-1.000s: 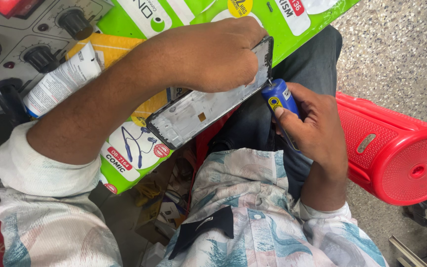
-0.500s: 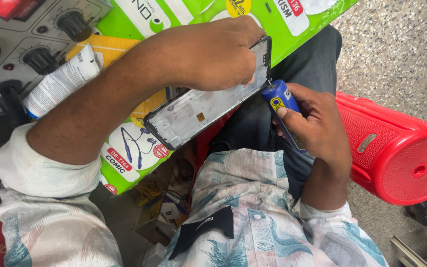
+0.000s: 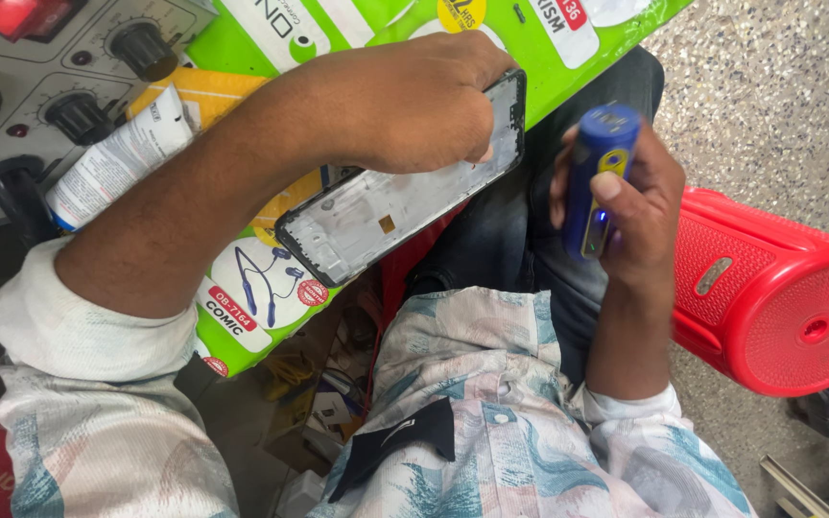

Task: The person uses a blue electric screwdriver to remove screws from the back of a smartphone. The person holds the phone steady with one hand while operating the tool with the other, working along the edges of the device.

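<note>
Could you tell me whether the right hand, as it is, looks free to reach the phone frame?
Probably not freely: the right hand is wrapped around a blue tool, held apart from the phone frame. The gap between them looks open, but the left hand covers the frame's near end.

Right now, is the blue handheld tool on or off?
On, it seems: a small blue light glows on the side of the blue tool, held upright in the right hand.

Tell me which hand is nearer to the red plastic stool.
The right hand. It holds a blue tool upright just left of the red stool. The left hand is farther off, gripping the top end of the phone frame over the green box.
</note>
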Demonstrator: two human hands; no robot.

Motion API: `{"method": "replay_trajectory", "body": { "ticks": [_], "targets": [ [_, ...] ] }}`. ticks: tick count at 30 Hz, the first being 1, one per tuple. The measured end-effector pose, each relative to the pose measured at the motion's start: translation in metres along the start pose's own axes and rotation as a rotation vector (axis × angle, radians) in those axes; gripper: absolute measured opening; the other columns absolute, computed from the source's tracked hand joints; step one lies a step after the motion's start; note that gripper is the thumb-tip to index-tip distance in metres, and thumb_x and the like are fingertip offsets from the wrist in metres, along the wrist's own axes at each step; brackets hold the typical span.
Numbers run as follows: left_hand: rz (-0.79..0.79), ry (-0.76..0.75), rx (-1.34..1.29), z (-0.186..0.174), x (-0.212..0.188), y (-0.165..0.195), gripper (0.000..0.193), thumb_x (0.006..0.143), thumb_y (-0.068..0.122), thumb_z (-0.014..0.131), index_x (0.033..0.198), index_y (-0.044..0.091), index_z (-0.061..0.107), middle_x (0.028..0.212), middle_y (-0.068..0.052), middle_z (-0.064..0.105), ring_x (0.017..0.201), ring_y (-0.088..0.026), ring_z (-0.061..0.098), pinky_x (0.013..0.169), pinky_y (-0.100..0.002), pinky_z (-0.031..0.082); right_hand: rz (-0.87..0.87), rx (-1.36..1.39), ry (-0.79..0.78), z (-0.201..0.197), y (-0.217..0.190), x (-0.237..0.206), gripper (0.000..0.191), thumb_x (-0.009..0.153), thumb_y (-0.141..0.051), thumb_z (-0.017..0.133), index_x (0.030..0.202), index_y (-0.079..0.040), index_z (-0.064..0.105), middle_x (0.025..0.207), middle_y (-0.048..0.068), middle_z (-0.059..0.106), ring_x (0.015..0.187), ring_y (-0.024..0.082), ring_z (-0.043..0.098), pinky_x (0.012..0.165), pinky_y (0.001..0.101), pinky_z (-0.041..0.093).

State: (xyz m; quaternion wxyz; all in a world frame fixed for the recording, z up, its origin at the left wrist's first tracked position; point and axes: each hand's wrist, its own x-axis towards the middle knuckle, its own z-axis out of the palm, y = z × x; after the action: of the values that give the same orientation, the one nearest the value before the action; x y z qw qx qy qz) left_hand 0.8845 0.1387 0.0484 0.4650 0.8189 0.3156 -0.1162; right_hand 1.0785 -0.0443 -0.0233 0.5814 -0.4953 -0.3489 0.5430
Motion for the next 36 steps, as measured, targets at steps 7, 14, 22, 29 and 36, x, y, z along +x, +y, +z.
{"method": "replay_trajectory", "body": {
  "ticks": [7,14,22,29,36],
  "targets": [
    [0.119,0.025,0.048,0.005,0.003,-0.011,0.042,0.083,0.024,0.068,0.113,-0.004,0.066,0.124,-0.027,0.062,0.116,-0.040,0.061,0.097,-0.046,0.047,-0.299,-0.465,0.185,0.023,0.026,-0.004,0.054,0.093,0.005,0.093,0.124,-0.003,0.049,0.107,0.011,0.067,0.102,0.016,0.072,0.090,0.0268,0.061],
    [0.420,0.064,0.305,0.014,0.005,-0.022,0.033,0.087,0.021,0.069,0.101,-0.009,0.070,0.122,-0.032,0.061,0.115,-0.044,0.061,0.097,-0.049,0.047,-0.359,-0.532,0.269,0.044,0.025,-0.006,0.041,0.104,0.009,0.082,0.123,-0.002,0.048,0.105,0.008,0.069,0.097,0.015,0.075,0.087,0.0252,0.063],
    [0.389,0.108,0.259,0.017,0.004,-0.025,0.037,0.085,0.020,0.069,0.105,-0.011,0.069,0.125,-0.032,0.059,0.116,-0.045,0.059,0.098,-0.050,0.045,-0.740,-0.940,0.247,0.052,0.023,-0.005,0.040,0.096,0.010,0.082,0.115,-0.004,0.049,0.100,0.014,0.070,0.089,0.018,0.073,0.074,0.0277,0.057],
    [0.362,0.091,0.237,0.013,0.001,-0.023,0.038,0.086,0.020,0.067,0.109,-0.011,0.067,0.127,-0.032,0.058,0.120,-0.044,0.057,0.100,-0.049,0.044,-0.487,-0.599,0.282,0.034,0.032,-0.007,0.038,0.107,0.009,0.076,0.122,-0.005,0.044,0.103,0.015,0.068,0.088,0.018,0.067,0.083,0.0278,0.058],
    [0.352,0.065,0.281,0.010,-0.002,-0.020,0.035,0.088,0.020,0.071,0.103,-0.012,0.070,0.124,-0.030,0.059,0.117,-0.043,0.059,0.099,-0.051,0.045,-0.334,-0.167,0.356,0.012,0.022,0.002,0.030,0.105,0.006,0.071,0.119,-0.006,0.046,0.092,0.009,0.065,0.076,0.014,0.065,0.075,0.0263,0.057]
  ]
}}
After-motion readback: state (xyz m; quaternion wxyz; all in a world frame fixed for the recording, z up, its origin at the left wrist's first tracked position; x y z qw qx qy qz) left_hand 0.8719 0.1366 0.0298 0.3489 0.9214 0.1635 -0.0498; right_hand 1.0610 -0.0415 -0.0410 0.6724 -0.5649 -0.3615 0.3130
